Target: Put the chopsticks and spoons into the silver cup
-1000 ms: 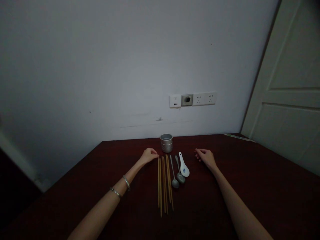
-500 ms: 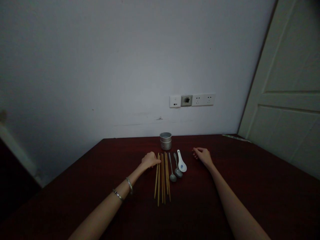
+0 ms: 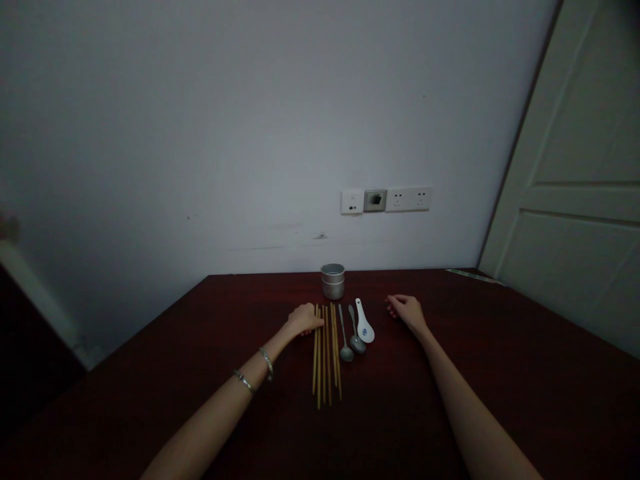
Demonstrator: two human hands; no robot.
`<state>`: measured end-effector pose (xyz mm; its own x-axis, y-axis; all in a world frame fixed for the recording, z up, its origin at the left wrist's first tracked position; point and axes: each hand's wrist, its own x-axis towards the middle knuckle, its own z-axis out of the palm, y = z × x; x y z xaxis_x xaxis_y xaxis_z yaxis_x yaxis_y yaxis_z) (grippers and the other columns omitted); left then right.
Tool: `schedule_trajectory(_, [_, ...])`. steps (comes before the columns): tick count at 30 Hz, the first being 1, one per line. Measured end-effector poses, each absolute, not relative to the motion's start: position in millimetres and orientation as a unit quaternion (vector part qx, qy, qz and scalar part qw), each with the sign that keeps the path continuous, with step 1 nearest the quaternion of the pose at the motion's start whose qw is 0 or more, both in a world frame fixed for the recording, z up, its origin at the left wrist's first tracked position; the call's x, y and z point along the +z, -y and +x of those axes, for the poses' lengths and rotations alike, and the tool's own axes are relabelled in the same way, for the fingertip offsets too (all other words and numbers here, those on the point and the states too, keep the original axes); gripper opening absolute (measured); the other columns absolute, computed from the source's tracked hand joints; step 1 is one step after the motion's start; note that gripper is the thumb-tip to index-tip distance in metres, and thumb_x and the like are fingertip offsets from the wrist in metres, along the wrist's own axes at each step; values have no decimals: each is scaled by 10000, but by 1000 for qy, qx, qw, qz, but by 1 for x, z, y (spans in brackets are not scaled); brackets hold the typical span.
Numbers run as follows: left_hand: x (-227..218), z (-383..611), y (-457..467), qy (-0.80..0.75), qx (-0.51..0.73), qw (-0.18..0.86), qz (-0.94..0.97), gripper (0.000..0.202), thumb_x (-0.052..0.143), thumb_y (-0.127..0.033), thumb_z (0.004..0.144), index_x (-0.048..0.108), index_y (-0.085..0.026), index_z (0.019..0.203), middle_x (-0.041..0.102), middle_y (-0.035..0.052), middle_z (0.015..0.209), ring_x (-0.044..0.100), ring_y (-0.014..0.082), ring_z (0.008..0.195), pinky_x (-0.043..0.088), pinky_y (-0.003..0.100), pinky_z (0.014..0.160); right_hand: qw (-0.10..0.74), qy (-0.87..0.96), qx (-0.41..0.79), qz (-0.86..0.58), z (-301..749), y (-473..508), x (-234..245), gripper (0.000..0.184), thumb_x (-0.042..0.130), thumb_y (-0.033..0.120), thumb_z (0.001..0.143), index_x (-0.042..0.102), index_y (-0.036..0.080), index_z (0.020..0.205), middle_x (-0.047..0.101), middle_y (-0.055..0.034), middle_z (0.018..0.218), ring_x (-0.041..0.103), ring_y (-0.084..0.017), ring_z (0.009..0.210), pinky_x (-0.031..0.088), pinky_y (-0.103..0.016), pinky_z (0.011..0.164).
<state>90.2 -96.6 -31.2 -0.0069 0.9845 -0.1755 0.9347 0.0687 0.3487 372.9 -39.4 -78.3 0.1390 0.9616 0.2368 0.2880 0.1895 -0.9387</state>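
Note:
Several wooden chopsticks lie side by side on the dark red table, pointing away from me. My left hand rests at their far left end, fingers curled, fingertips pinched on the leftmost chopstick. Two bracelets are on that wrist. Right of the chopsticks lie two metal spoons and a white ceramic spoon with a blue mark. A small metal cup stands upright just behind them. My right hand rests on the table right of the white spoon, fingers loosely curled, holding nothing.
A white wall rises straight behind the table, with a row of sockets above the cup. A pale door stands at the right. A thin light strip lies at the table's back right corner.
My left hand has slid from beside the cup onto the leftmost chopsticks, whose far ends have shifted slightly. The right hand has hardly moved. The view has shifted a little.

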Motion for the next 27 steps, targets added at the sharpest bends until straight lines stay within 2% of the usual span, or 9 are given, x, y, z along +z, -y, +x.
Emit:
schedule_trajectory(9, [-39, 97, 92, -706, 75, 128, 692, 195, 514, -283, 642, 583, -135, 535, 568, 57, 457, 580, 173, 471, 450, 257, 497, 511, 582, 324, -544, 374, 39, -80, 255, 499, 348, 674, 605, 119, 641, 585, -44, 520, 513, -108, 420, 403, -205, 403])
schedule_trajectory(13, [-42, 97, 91, -708, 98, 125, 689, 194, 526, -281, 631, 579, -130, 522, 560, 59, 441, 578, 186, 461, 440, 263, 485, 506, 585, 323, -545, 374, 38, -80, 248, 491, 347, 675, 610, 133, 632, 588, -49, 520, 527, -120, 434, 406, -207, 405])
schedule_trajectory(18, [-41, 92, 92, -706, 104, 159, 682, 237, 502, -305, 654, 596, -124, 534, 588, 66, 483, 549, 153, 401, 428, 235, 437, 509, 584, 332, -539, 375, 33, -83, 241, 517, 343, 660, 610, 123, 625, 582, -33, 496, 521, -111, 414, 413, -202, 390])
schedule_trajectory(23, [-15, 90, 92, -702, 152, 148, 680, 290, 488, -350, 678, 608, -119, 550, 601, 73, 513, 538, 130, 410, 401, 205, 432, 514, 565, 366, -532, 373, 30, -79, 232, 547, 332, 657, 612, 109, 652, 585, -32, 507, 523, -102, 409, 414, -189, 366])
schedule_trajectory(27, [27, 99, 96, -683, 215, 67, 694, 302, 497, -367, 682, 625, -110, 589, 592, 77, 518, 560, 144, 508, 381, 205, 493, 500, 560, 437, -495, 355, 38, -41, 211, 562, 313, 668, 619, 113, 699, 615, -49, 575, 547, -97, 449, 432, -177, 380])
